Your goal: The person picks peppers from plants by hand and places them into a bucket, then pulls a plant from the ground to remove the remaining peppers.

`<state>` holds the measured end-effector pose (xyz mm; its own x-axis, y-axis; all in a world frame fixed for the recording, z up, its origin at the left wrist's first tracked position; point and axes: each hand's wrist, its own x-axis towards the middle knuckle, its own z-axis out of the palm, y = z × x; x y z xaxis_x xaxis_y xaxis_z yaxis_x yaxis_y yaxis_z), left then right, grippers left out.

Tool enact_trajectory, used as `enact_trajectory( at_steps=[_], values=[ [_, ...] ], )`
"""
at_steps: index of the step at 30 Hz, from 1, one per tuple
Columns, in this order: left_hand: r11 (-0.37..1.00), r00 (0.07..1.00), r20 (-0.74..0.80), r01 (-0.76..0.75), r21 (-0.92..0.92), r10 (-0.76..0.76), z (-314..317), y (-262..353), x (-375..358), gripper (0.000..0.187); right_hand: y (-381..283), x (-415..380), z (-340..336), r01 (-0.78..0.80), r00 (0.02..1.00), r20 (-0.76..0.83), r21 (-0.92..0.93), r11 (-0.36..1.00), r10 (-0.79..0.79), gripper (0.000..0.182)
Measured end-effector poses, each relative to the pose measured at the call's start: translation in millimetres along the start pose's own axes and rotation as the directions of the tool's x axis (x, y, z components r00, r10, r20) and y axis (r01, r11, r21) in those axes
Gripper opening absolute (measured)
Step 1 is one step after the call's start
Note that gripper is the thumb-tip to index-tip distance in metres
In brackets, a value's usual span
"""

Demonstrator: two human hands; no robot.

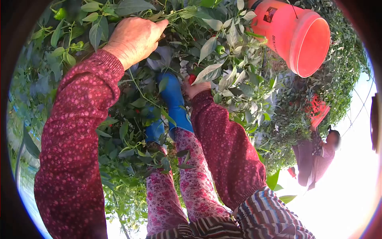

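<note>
Among the leaves at the upper left, my left hand [135,40] is closed, with a thin green plant stem [175,15] at its fingertips. The undersides of its fingers are hidden. My right hand [197,87], near the middle, is partly covered by a leaf and has a red pepper [192,79] in its closed fingers. Pepper plants [131,99] surround both hands. A green pepper [219,49] hangs to the upper right of my right hand, another green pepper [59,14] at the far upper left.
A red bucket [278,28] lies tilted in the plants at the upper right, its open end toward the lower right. Blue boots [171,91] stand between the plants beneath my hands. At the far right another person [318,159] is near a red container [318,111].
</note>
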<state>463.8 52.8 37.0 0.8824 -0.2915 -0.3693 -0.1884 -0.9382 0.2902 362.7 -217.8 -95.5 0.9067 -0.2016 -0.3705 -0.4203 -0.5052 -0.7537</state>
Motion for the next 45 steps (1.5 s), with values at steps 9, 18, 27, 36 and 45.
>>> enact_trajectory(
  at_steps=[9,18,27,36,45],
  values=[
    [0.999,0.997,0.068,0.048,-0.010,-0.047,-5.6,-5.1,-9.9,0.052,-25.4,-19.9,-54.1,-0.450,0.734,0.565,-0.012,0.893,0.378,0.017],
    [0.997,0.997,0.021,0.071,-0.010,-0.070,-5.3,-21.8,-9.7,0.048,-99.1,2.3,-92.8,-0.511,0.566,0.659,-0.192,0.838,0.496,0.027],
    [0.985,0.984,0.116,0.144,-0.096,-0.132,-11.4,-7.1,-13.9,0.051,-134.9,30.3,-119.9,-0.353,0.903,-0.011,0.551,0.756,0.429,0.030],
    [0.945,0.939,0.310,0.226,-0.236,-0.147,-26.4,11.5,-23.0,0.049,-138.2,46.1,-140.8,-0.520,0.853,0.309,0.570,0.636,0.420,0.029],
    [0.770,0.955,0.272,0.260,-0.583,-0.118,-53.2,76.7,-69.1,0.015,-199.9,1.2,-185.1,-0.775,0.631,0.471,0.378,0.506,0.616,0.019]
  ],
)
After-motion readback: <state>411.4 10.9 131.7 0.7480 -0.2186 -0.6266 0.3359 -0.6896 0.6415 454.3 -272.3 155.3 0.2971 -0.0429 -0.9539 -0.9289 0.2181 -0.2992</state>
